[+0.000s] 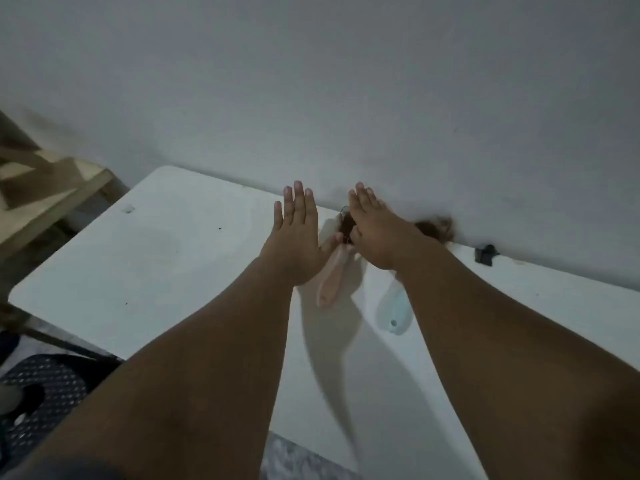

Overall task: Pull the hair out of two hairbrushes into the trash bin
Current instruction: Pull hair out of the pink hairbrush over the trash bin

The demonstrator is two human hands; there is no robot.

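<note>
A pink hairbrush point(331, 277) lies on the white table point(166, 258), its handle toward me and dark hair on its head between my hands. To its right a pale blue hairbrush point(393, 311) lies with its head hidden under my right forearm. A brown clump of hair point(437, 228) shows beyond that forearm, by the wall. My left hand point(295, 233) hovers flat over the table, fingers straight and together, holding nothing. My right hand point(375, 230) is stretched out flat above the pink brush's head, also holding nothing.
A black mesh trash bin point(52, 393) stands on the floor at the lower left, below the table's left edge. A wooden frame point(45, 188) stands left of the table. A small black clip point(486, 254) lies at the table's back edge against the grey wall.
</note>
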